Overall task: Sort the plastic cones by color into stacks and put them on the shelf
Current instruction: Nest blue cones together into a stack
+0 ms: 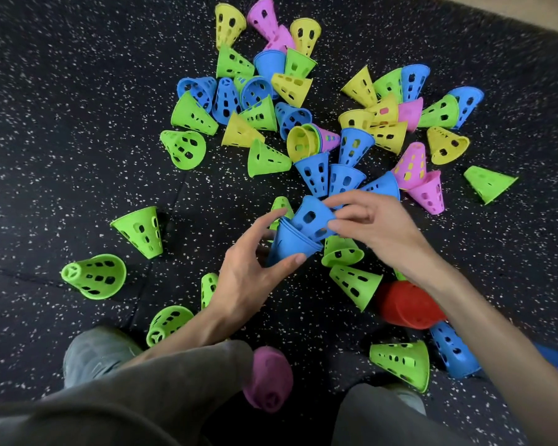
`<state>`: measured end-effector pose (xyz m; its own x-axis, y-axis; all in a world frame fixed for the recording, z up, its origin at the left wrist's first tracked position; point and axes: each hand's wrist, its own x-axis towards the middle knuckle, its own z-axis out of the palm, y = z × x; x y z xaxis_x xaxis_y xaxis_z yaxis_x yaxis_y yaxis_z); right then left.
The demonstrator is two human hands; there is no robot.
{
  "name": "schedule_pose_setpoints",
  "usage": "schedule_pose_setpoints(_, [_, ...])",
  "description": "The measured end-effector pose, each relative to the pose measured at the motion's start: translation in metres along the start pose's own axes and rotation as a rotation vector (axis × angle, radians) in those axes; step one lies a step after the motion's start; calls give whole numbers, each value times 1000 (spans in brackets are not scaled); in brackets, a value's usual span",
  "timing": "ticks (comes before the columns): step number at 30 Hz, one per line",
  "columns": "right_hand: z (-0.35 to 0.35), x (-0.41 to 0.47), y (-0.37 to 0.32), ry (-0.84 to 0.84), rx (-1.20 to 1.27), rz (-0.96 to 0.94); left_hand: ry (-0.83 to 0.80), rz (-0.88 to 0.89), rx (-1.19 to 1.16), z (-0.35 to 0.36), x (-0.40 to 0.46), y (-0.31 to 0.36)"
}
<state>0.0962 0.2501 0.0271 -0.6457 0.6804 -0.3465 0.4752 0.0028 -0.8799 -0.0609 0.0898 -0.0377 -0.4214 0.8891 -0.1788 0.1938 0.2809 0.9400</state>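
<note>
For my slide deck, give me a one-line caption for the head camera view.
Left hand holds a blue stack while right hand adds a blue cone above scattered cones.

Blue cone stack (292, 244): moulded plastic, smooth, low satin sheen, walls perforated. Loose green cone (140, 230), left of the stack: same plastic, slightly glossier on the rim. Red cone (406, 305), right of the stack: smooth, matt-looking plastic. Floor (78, 123) beneath the stack: black rubber-like matting, white-speckled, grainy, matt. Trousers (174, 397), nearer than the stack: dull grey woven cloth.
</note>
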Motion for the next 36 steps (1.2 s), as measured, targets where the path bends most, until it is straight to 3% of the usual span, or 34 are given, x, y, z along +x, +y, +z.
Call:
schedule_pose_setpoints(18, [27,16,4,-128,-33,-93,12,-3,-25,-5,5,0])
schedule_pose_setpoints(26, [9,22,5,-130,-111,-111,-80,22,-34,-6,24,7])
schedule_pose_setpoints(31, [-8,32,8,13,-48,-102,-91,47,14,-4,41,14])
schedule_pose_setpoints(36, [-25,51,16,204,-274,-77,-126,13,31,-1,41,6])
